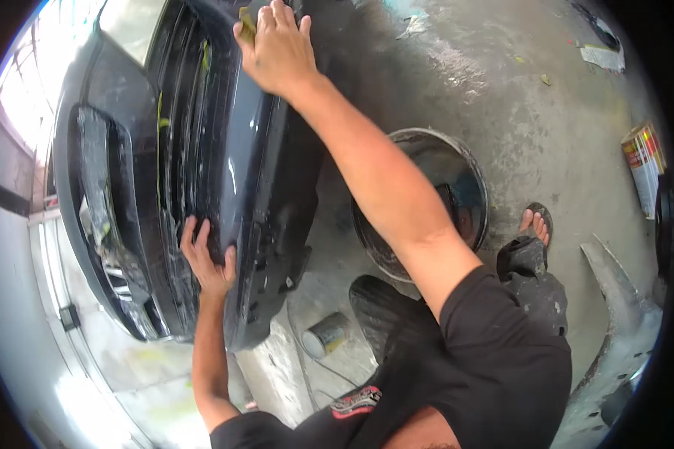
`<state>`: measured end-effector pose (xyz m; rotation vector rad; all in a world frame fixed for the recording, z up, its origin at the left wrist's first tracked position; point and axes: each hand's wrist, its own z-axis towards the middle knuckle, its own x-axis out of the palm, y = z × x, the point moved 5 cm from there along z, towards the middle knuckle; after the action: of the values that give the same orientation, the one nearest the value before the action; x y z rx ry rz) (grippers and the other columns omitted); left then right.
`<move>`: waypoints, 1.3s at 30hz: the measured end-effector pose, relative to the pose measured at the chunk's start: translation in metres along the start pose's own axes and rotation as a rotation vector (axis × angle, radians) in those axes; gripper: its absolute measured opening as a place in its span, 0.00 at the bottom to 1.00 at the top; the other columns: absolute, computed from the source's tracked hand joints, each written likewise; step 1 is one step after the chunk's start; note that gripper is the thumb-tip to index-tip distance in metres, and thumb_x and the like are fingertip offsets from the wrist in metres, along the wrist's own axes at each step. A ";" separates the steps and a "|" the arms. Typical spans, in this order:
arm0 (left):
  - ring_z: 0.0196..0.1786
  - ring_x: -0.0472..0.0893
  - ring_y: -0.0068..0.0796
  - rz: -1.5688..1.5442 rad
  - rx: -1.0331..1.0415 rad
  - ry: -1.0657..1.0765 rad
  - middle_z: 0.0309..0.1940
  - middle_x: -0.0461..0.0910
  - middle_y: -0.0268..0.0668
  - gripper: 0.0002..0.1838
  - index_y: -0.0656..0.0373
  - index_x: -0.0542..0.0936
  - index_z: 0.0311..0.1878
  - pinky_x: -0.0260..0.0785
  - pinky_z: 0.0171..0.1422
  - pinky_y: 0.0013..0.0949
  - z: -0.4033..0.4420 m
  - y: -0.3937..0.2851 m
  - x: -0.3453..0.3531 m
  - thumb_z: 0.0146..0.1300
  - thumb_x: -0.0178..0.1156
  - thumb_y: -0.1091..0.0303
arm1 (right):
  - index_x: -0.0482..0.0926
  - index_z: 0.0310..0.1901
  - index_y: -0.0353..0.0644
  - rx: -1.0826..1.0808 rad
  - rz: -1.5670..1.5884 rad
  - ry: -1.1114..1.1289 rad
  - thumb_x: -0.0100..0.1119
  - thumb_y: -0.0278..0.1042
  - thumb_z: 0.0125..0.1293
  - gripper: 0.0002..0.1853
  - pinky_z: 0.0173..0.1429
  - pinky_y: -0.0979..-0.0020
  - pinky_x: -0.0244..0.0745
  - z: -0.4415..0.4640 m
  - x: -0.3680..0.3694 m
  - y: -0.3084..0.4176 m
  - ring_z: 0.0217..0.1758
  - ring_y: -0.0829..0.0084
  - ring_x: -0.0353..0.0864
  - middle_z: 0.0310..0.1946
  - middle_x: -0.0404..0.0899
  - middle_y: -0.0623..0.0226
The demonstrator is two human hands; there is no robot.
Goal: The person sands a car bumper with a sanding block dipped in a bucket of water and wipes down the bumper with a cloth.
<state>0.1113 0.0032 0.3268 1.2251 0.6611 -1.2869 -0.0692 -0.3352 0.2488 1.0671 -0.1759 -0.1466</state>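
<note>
A dark car bumper (236,161) with long grille slots stands at the left of the view, wet and shiny along its edge. My right hand (281,49) lies on the bumper's far upper part, and a yellowish-green piece (248,25) shows between its thumb and fingers. Lower down, my left hand (208,258) rests on the bumper beside the grille slots, its fingers spread and the thumb apart. Nothing shows in the left hand.
A round black tub (481,176) with dark liquid stands below my right forearm. A small can (326,334) lies near my knee. Labelled cans (644,168) and a grey curved panel (621,307) are at the right. My sandalled foot (535,223) is on the concrete floor (502,90).
</note>
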 end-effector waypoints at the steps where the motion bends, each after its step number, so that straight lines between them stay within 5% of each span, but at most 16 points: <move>1: 0.77 0.66 0.64 -0.020 -0.007 0.000 0.75 0.64 0.61 0.34 0.67 0.73 0.72 0.59 0.81 0.57 -0.001 0.000 0.000 0.70 0.67 0.57 | 0.69 0.68 0.16 -0.039 -0.038 -0.094 0.48 0.55 0.81 0.39 0.80 0.34 0.54 -0.028 0.001 0.012 0.78 0.37 0.63 0.73 0.66 0.30; 5: 0.77 0.66 0.64 -0.013 0.001 0.023 0.74 0.64 0.61 0.33 0.67 0.73 0.72 0.59 0.81 0.58 -0.001 0.003 0.000 0.68 0.68 0.60 | 0.56 0.77 0.18 -0.038 0.085 0.095 0.52 0.51 0.79 0.42 0.82 0.28 0.46 -0.174 0.001 0.081 0.85 0.28 0.50 0.82 0.48 0.25; 8: 0.76 0.68 0.63 -0.003 0.023 0.035 0.72 0.67 0.61 0.33 0.67 0.73 0.72 0.59 0.80 0.59 -0.003 0.003 0.000 0.69 0.67 0.57 | 0.53 0.80 0.19 0.024 0.239 0.285 0.53 0.54 0.79 0.45 0.84 0.28 0.40 -0.258 0.010 0.114 0.87 0.28 0.44 0.83 0.45 0.25; 14: 0.76 0.68 0.63 0.001 0.008 0.024 0.72 0.69 0.61 0.32 0.67 0.74 0.71 0.59 0.81 0.58 -0.005 0.003 0.001 0.71 0.64 0.56 | 0.54 0.78 0.17 -0.016 0.157 0.138 0.58 0.49 0.77 0.45 0.82 0.27 0.46 -0.192 0.009 0.094 0.85 0.26 0.48 0.81 0.48 0.22; 20: 0.75 0.68 0.63 -0.006 0.028 0.001 0.71 0.70 0.60 0.31 0.68 0.75 0.70 0.59 0.80 0.58 -0.006 0.007 0.001 0.71 0.63 0.56 | 0.53 0.78 0.17 -0.020 0.195 0.255 0.60 0.47 0.75 0.46 0.82 0.28 0.46 -0.264 0.014 0.115 0.84 0.25 0.48 0.80 0.48 0.22; 26: 0.76 0.68 0.64 -0.033 -0.020 -0.025 0.71 0.70 0.61 0.31 0.67 0.75 0.70 0.60 0.80 0.58 -0.003 0.000 0.000 0.71 0.65 0.57 | 0.58 0.74 0.11 -0.013 0.097 -0.036 0.61 0.50 0.74 0.46 0.82 0.29 0.46 -0.145 0.012 0.074 0.82 0.24 0.52 0.78 0.51 0.18; 30: 0.76 0.68 0.63 0.017 0.028 0.023 0.70 0.70 0.61 0.31 0.67 0.74 0.71 0.60 0.80 0.57 -0.004 0.004 0.001 0.71 0.63 0.59 | 0.59 0.74 0.13 -0.018 0.170 0.164 0.56 0.47 0.79 0.41 0.81 0.30 0.49 -0.247 0.009 0.120 0.82 0.24 0.53 0.78 0.53 0.18; 39: 0.75 0.69 0.62 0.008 -0.008 -0.011 0.72 0.70 0.60 0.31 0.68 0.76 0.70 0.61 0.80 0.56 -0.004 0.001 0.000 0.70 0.64 0.57 | 0.48 0.79 0.16 0.058 0.142 0.064 0.62 0.45 0.73 0.50 0.84 0.29 0.41 -0.162 0.013 0.083 0.86 0.25 0.43 0.82 0.42 0.20</move>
<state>0.1129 0.0068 0.3263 1.2124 0.6515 -1.2825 -0.0190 -0.1603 0.2465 1.1119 -0.1984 0.0206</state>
